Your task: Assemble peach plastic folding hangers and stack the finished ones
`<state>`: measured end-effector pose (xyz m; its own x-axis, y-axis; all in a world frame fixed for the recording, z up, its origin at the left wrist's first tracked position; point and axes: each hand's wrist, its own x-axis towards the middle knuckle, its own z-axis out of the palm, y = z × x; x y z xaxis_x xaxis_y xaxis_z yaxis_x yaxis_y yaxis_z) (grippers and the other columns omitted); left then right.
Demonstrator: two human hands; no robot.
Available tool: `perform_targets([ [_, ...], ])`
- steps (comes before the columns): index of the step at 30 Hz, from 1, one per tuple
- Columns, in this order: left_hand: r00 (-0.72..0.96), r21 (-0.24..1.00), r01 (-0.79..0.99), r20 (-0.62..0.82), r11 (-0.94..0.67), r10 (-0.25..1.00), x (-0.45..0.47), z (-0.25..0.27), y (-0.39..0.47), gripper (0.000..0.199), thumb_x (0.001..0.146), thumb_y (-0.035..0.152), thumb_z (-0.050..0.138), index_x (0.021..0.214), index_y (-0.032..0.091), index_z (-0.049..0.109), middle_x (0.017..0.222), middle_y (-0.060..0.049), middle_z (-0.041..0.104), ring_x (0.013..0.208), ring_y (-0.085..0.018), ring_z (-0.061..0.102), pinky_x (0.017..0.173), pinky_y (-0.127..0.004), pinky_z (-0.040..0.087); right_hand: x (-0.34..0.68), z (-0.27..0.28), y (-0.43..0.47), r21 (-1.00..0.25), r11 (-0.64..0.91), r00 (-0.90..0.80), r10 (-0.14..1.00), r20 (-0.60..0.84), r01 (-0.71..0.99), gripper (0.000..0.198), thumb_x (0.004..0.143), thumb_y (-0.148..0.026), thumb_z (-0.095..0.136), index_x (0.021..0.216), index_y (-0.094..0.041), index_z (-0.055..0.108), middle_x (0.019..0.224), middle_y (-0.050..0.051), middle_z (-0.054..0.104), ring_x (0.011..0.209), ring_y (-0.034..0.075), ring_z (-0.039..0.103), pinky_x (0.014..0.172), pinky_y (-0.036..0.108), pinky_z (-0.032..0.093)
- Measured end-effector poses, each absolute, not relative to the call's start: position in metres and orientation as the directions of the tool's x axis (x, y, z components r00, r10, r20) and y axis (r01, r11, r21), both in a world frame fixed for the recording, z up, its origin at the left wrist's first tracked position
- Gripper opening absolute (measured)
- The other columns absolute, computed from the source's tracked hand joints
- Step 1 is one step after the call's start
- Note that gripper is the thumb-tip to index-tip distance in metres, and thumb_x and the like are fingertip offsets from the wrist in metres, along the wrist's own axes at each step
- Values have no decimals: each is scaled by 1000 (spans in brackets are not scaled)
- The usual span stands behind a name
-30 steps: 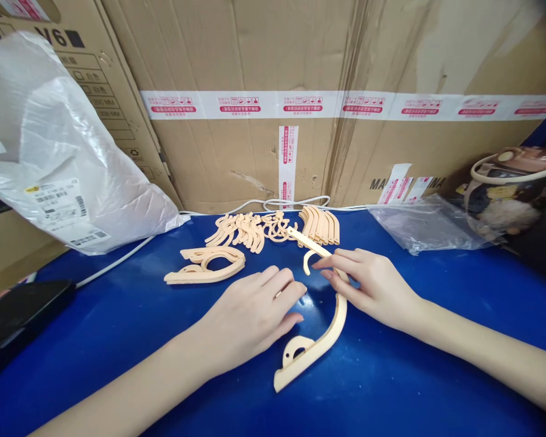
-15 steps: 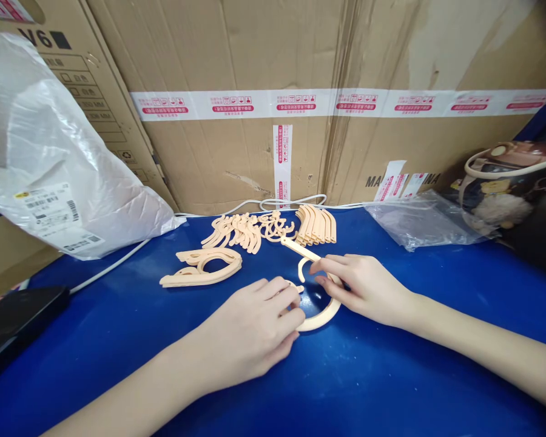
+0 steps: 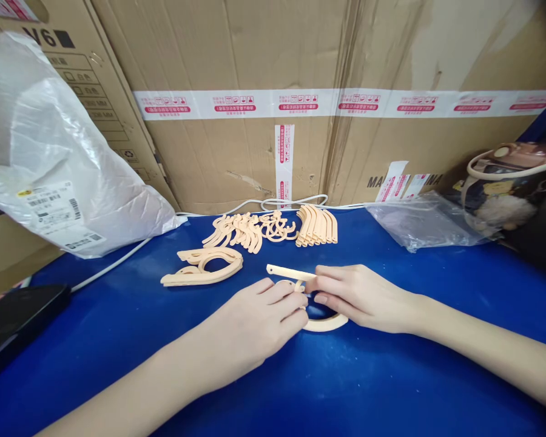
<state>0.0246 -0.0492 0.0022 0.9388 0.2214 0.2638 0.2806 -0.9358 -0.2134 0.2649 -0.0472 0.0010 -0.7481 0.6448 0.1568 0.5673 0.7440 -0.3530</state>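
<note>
Low over the blue table, my left hand (image 3: 266, 321) is closed on a beige folding hanger (image 3: 326, 323), whose curved arm shows below the fingers. My right hand (image 3: 361, 297) pinches a straight beige hanger arm (image 3: 289, 272) with a hole at its far end, held nearly level. Both hands meet at the hanger's joint, where a small hook part (image 3: 299, 283) shows between the fingertips. Fingers hide much of this joint, so I cannot tell whether the pieces are locked together. Left of my hands lie folded beige hangers (image 3: 218, 280).
Behind lie a pile of curved arms (image 3: 246, 230), loose hooks (image 3: 276, 226) and a row of stacked arms (image 3: 316, 226). A white parcel bag (image 3: 73, 170) and black device (image 3: 22, 325) stand left, a clear plastic bag (image 3: 418, 221) right. Cardboard boxes (image 3: 236, 152) back the table.
My right hand has come slightly down; the arm in it has swung from a slant to nearly level. Its hook has moved down to my left fingertips.
</note>
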Motion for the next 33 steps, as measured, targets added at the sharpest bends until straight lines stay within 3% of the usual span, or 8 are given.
perform_targets([
  [2, 945, -209, 260, 258, -943, 203, 26, 4, -53, 27, 96, 11, 35, 107, 13, 59, 108, -5, 64, 97, -21, 54, 82, -35, 40, 266, -1, -45, -559, 651, -673, 710, 208, 514, 21, 102, -33, 29, 112, -21, 44, 91, 2, 58, 70, 12, 54, 65, 25, 42],
  [4, 951, -202, 229, 258, -952, 173, 28, 5, -58, 28, 97, 11, 33, 107, 13, 60, 109, -5, 64, 92, -20, 55, 82, -35, 40, 266, -5, -42, -674, 569, -569, 780, 261, 471, 21, 103, -33, 27, 113, -21, 41, 88, 1, 59, 71, 12, 55, 67, 25, 44],
  [10, 961, -186, 132, 263, -974, 81, 37, 3, -76, 22, 97, 12, 40, 100, 15, 62, 116, -3, 63, 91, -17, 57, 74, -31, 42, 255, -15, -35, -436, 638, -551, 770, 322, 635, 22, 92, -37, 56, 106, -22, 62, 91, 2, 57, 79, 15, 56, 69, 27, 44],
  [14, 956, -173, 105, 287, -979, 52, 42, 2, -81, 22, 97, 14, 42, 99, 17, 64, 119, -1, 64, 91, -15, 59, 70, -28, 43, 250, -16, -37, -415, 658, -566, 752, 338, 628, 17, 93, -32, 55, 98, -22, 68, 91, 2, 57, 85, 15, 57, 73, 26, 45],
  [18, 956, -122, 119, 281, -985, 81, 42, 5, -82, 25, 98, 14, 41, 98, 17, 65, 121, 1, 64, 91, -14, 60, 71, -28, 45, 250, -13, -37, -515, 610, -511, 790, 339, 602, 15, 93, -30, 54, 88, -19, 63, 85, 1, 59, 78, 14, 56, 69, 25, 44],
  [22, 953, -65, 129, 285, -990, 105, 40, 10, -81, 21, 96, 13, 45, 96, 17, 65, 119, 1, 66, 92, -13, 61, 75, -28, 47, 252, -11, -34, -704, 481, -386, 869, 308, 522, 23, 95, -38, 50, 89, -18, 60, 83, 2, 62, 73, 14, 55, 66, 26, 44],
  [28, 960, 6, 130, 250, -991, 128, 35, 9, -76, 23, 97, 13, 42, 107, 18, 62, 118, -1, 66, 103, -14, 58, 86, -28, 45, 258, -9, -27, -912, 334, -157, 940, 303, 237, 23, 93, -39, 50, 86, -18, 57, 83, 3, 62, 76, 15, 58, 64, 25, 46],
  [33, 960, 59, 182, 204, -982, 190, 29, 10, -64, 32, 91, 4, 42, 115, 19, 58, 113, -3, 66, 106, -17, 57, 91, -29, 45, 262, -5, -25, -959, 282, 17, 959, 283, 38, 21, 91, -41, 52, 92, -20, 50, 89, 5, 66, 82, 17, 63, 67, 27, 49],
])
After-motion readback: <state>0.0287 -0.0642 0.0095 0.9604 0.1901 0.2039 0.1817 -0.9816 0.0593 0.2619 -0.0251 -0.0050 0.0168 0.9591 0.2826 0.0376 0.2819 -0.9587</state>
